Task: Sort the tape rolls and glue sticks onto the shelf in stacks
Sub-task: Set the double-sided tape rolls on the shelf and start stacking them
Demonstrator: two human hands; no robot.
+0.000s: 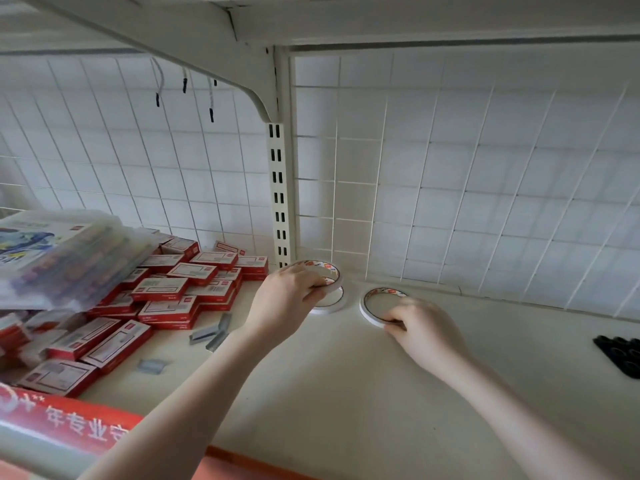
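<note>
The shelf (346, 393) takes up most of the view, a pale board backed by a wire grid panel (485, 185), and on it the sorting looks barely begun: only three tape rolls show, all near the back edge, and no glue sticks can be seen anywhere. Outward of the left hand's grip lies a heap of red staple boxes (162, 296) with a clear packet of pens (62, 258) on top, and a few loose staple strips (214, 332) lie just beside the wrist. Far outward of the right hand's grip, at the shelf's edge of view, sits a cluster of small black items (620, 355) too blurred to name. The left hand (284, 299) pinches a raised tape roll (325, 277) by its near rim, holding it tilted just above a flat tape roll (332, 301) that lies on the shelf directly under the grip; judging by this, a first stack of two is about to form there. The right hand (422, 327) has its fingers curled over the near rim of a second flat roll (375, 304), which lies beyond the knuckles toward the grid and rests on the board, apart from the other two. Each roll is a thin ring; the two resting ones have their hole axis pointing straight up, while the raised one leans, its open face turned up and toward the grid. Most of the task seems left.
</note>
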